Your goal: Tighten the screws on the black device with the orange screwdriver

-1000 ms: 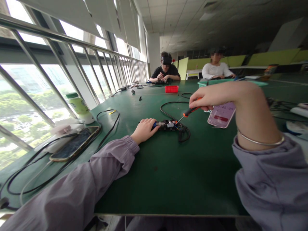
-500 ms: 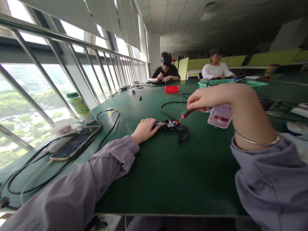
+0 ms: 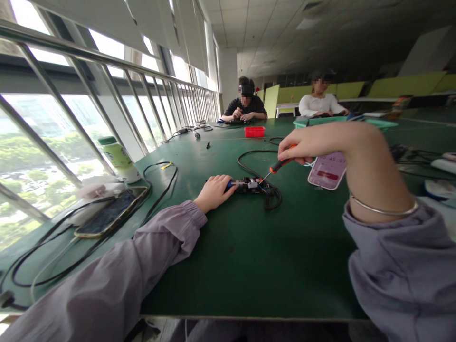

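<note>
My left hand (image 3: 214, 191) is closed over the blue end of an opened power tool (image 3: 245, 185), which lies on the green table with its metal and black inner parts and thin wires showing. My right hand (image 3: 297, 145) grips the orange and black handle of a screwdriver (image 3: 281, 165). The screwdriver slants down to the left, and its tip meets the right end of the tool near the wires; exact contact is too small to tell. A black cord (image 3: 280, 197) loops from that end.
A phone with a lit pink screen (image 3: 327, 172) lies beyond my right wrist. On the left are a dark phone (image 3: 114, 213), cables and a green bottle (image 3: 119, 159). A red basket (image 3: 254, 132) and a green basket (image 3: 320, 122) stand farther back. Two people sit at the far end.
My right hand and the screwdriver have shifted very slightly to the right. My left hand and the tool stay in place.
</note>
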Motion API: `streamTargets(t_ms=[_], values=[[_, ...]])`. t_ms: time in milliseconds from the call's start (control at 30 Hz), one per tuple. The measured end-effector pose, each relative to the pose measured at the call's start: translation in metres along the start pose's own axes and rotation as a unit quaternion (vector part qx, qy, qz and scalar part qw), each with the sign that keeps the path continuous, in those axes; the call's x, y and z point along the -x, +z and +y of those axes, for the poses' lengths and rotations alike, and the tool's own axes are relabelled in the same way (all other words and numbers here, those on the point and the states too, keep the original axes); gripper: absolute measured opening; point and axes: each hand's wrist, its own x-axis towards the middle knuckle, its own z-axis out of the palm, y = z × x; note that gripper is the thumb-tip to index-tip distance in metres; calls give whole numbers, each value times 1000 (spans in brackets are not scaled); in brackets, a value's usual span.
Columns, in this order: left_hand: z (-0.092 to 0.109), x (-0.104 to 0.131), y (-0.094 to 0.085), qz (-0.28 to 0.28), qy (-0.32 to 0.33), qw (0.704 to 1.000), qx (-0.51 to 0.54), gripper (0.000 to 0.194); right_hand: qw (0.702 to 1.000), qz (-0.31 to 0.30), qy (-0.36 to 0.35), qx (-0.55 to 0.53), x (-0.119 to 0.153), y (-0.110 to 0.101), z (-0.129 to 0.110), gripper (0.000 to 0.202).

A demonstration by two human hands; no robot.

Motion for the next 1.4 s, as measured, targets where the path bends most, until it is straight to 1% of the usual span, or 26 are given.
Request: streamTargets(t_ms=[133,333,400,500,567,667,733,800,867,933,1000,1067,1133,1267,1333,1400], values=[[0,0,0,-3,-2,1000,-2,38,1000,2,-2,0,-2,0,2,27],[-1,0,0,0,2,1000,2,37,999,33,-41,12,-3,-1,6,30],[-1,0,0,1,1,1000,4,37,999,21,-33,-5,-2,0,4,32],[-1,-1,0,3,1,1000,10,36,999,-15,-8,-40,-1,1,0,42],[0,-1,-1,1,0,1000,7,36,998,-25,3,-52,0,2,-3,45],[0,-1,-1,-4,-1,1000,0,37,999,-17,-4,-47,-1,1,-3,39],[0,-1,-1,-4,-1,1000,-1,37,999,5,-22,-24,-1,0,-2,33],[0,-1,0,-4,-1,1000,-2,37,999,23,-35,2,0,-1,-1,32],[-1,-1,1,-3,-1,1000,-2,37,999,19,-31,2,1,-1,-1,33],[-1,-1,1,-1,0,1000,-1,38,1000,-4,-19,-15,2,-1,-4,31],[-1,-1,1,1,2,1000,1,38,1000,-15,-9,-13,3,0,-6,35],[-1,-1,0,0,1,1000,3,37,1000,-7,-9,4,2,0,-8,39],[0,-1,0,-1,-1,1000,5,37,1000,10,-15,14,1,0,-7,37],[-1,-2,1,3,-1,1000,13,37,997,40,-65,24,1,-1,-1,31],[-1,-1,1,3,-1,1000,14,37,996,32,-76,22,1,-1,0,30],[-1,-1,1,2,-3,1000,11,37,998,22,-60,17,3,-1,-3,34]])
